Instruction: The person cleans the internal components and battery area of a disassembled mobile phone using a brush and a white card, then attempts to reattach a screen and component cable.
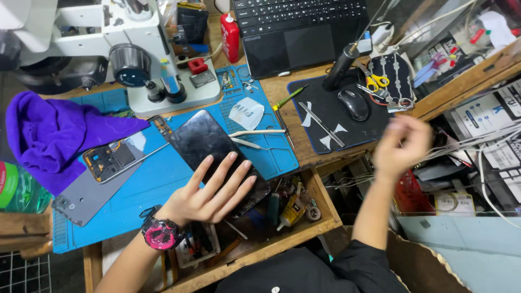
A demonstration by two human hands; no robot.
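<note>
The left hand (209, 192) lies flat, fingers spread, on the dark phone screen (209, 142), whose long axis runs up-left; the blurred right hand (401, 145), loosely curled, grasp unclear, hangs well apart.

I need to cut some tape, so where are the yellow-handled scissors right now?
In the head view, the yellow-handled scissors lie upper right on the black mouse pad, just above the computer mouse.
</note>
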